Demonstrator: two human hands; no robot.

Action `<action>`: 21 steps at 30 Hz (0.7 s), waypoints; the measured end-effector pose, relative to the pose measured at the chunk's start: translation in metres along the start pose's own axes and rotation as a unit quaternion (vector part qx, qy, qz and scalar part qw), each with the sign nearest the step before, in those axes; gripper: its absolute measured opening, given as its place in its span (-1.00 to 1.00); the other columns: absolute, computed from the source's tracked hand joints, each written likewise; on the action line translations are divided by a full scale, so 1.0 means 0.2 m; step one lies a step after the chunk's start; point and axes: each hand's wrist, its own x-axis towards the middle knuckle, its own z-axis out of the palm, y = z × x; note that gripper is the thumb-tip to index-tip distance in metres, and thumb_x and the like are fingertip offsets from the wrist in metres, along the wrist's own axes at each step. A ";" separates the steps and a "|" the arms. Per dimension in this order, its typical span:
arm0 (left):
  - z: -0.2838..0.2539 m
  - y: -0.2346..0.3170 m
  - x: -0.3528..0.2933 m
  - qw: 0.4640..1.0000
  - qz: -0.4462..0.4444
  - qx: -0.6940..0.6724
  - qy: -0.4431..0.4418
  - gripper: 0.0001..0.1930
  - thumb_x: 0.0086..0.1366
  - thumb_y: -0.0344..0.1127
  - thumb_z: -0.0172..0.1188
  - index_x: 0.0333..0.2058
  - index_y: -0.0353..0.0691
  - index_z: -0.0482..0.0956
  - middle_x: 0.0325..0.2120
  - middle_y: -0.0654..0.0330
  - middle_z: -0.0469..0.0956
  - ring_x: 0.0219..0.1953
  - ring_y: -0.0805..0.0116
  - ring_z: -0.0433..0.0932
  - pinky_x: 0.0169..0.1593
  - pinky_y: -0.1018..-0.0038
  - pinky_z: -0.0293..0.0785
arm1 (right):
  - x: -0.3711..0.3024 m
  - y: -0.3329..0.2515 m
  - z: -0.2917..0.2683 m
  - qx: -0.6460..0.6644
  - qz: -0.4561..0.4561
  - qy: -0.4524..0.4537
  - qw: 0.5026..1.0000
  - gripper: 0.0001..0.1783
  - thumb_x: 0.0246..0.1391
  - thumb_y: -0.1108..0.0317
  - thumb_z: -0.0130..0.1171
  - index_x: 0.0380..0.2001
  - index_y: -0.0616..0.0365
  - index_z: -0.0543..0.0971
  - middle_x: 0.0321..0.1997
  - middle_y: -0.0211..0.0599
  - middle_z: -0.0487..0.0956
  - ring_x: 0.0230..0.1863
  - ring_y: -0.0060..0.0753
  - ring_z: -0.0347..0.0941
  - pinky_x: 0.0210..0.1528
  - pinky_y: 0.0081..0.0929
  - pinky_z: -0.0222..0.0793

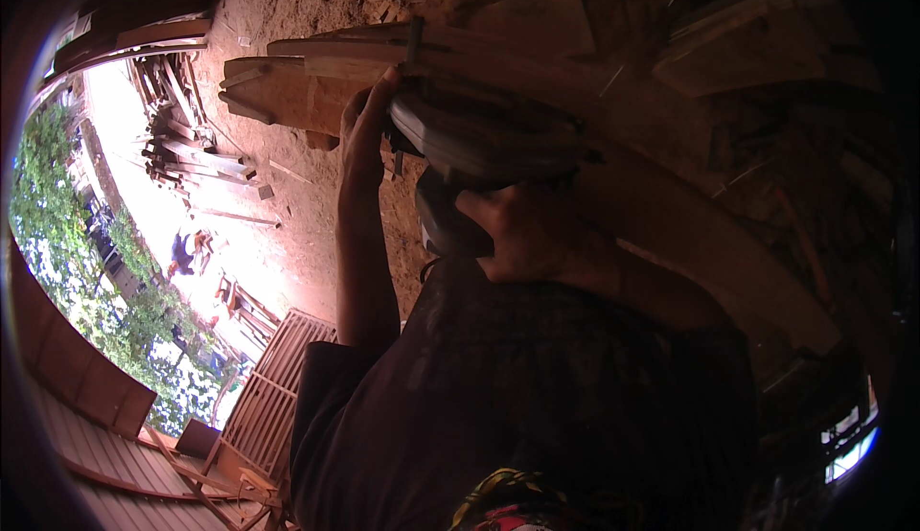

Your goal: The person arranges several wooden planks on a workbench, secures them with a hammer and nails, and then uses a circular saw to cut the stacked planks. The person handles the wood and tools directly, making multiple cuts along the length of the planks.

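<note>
A bulky grey hand-held power tool (489, 138) with a rounded housing lies over long wooden boards (326, 61); its exact kind is hard to tell in the shade. My right hand (532, 229) is closed round its handle, close against my body. At the tool's front end, my left hand (369, 119) is closed with the thumb up; its fingers are partly hidden, and it appears to grip the tool's front. Just beyond that thumb, a narrow dark bar (414, 42) stands across the boards. The tool's underside is out of sight.
More cut planks (757, 42) lie in shadow at the far right. Scrap timber (182, 138) is piled on the dirt ground to the left. A slatted wooden frame (273, 387) stands at lower left. Further off, a person (187, 251) is in bright light.
</note>
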 end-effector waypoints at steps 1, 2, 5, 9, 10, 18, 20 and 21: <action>0.00 0.00 0.00 1.000 0.002 0.001 0.002 -0.14 0.23 0.37 0.43 0.07 -0.45 0.67 -0.11 0.09 0.62 -0.03 0.29 0.52 0.13 0.37 0.38 | 0.00 0.00 0.00 -0.005 -0.003 0.005 1.000 -0.55 -0.17 0.25 0.47 -0.21 0.24 0.58 -0.45 0.10 0.70 -0.30 0.19 0.74 -0.19 0.06 0.68; -0.01 -0.01 0.00 1.000 0.004 0.001 0.003 -0.14 0.23 0.37 0.43 0.07 -0.45 0.67 -0.12 0.09 0.62 -0.04 0.30 0.52 0.12 0.37 0.37 | 0.00 0.00 0.01 -0.007 -0.002 0.004 1.000 -0.55 -0.17 0.25 0.47 -0.21 0.23 0.58 -0.45 0.10 0.70 -0.30 0.20 0.74 -0.19 0.07 0.68; 0.00 0.01 -0.01 1.000 0.008 -0.001 0.005 -0.15 0.24 0.37 0.43 0.07 -0.45 0.68 -0.15 0.11 0.62 -0.05 0.31 0.51 0.10 0.37 0.37 | 0.01 0.00 0.01 -0.011 0.002 0.002 1.000 -0.55 -0.17 0.24 0.47 -0.23 0.23 0.57 -0.45 0.10 0.70 -0.30 0.20 0.74 -0.19 0.08 0.68; -0.01 0.00 0.00 1.000 0.014 -0.008 0.003 -0.16 0.24 0.37 0.43 0.05 -0.43 0.69 -0.17 0.13 0.61 -0.08 0.33 0.50 0.07 0.37 0.37 | 0.02 -0.01 0.00 -0.008 0.003 -0.006 1.000 -0.57 -0.17 0.25 0.46 -0.24 0.22 0.56 -0.45 0.10 0.70 -0.29 0.20 0.74 -0.18 0.08 0.68; -0.02 0.00 0.01 1.000 0.013 -0.008 0.002 -0.17 0.24 0.37 0.43 0.05 -0.43 0.69 -0.18 0.14 0.61 -0.09 0.33 0.50 0.06 0.37 0.37 | 0.02 -0.01 0.00 -0.005 0.003 -0.008 1.000 -0.57 -0.17 0.25 0.46 -0.24 0.22 0.56 -0.44 0.10 0.70 -0.29 0.21 0.74 -0.18 0.08 0.68; -0.03 0.01 0.01 1.000 0.018 -0.006 0.005 -0.19 0.27 0.33 0.42 0.04 -0.45 0.68 -0.19 0.16 0.60 -0.13 0.37 0.50 0.00 0.43 0.37 | 0.04 -0.01 0.01 -0.002 -0.001 -0.001 1.000 -0.56 -0.18 0.29 0.45 -0.20 0.24 0.59 -0.41 0.11 0.72 -0.28 0.20 0.75 -0.17 0.07 0.68; -0.03 0.03 0.01 1.000 0.012 -0.007 -0.001 -0.19 0.27 0.33 0.42 0.04 -0.45 0.68 -0.18 0.15 0.60 -0.12 0.37 0.50 0.00 0.44 0.37 | 0.04 -0.01 0.01 -0.002 -0.001 0.000 1.000 -0.55 -0.18 0.29 0.45 -0.20 0.24 0.59 -0.41 0.11 0.72 -0.28 0.20 0.75 -0.17 0.07 0.69; -0.03 0.03 0.00 1.000 0.009 -0.007 -0.004 -0.19 0.27 0.33 0.42 0.05 -0.45 0.68 -0.18 0.15 0.60 -0.12 0.37 0.50 0.00 0.44 0.37 | 0.04 -0.01 0.01 -0.003 -0.001 0.001 1.000 -0.55 -0.19 0.29 0.45 -0.19 0.24 0.59 -0.42 0.11 0.72 -0.28 0.20 0.75 -0.17 0.07 0.68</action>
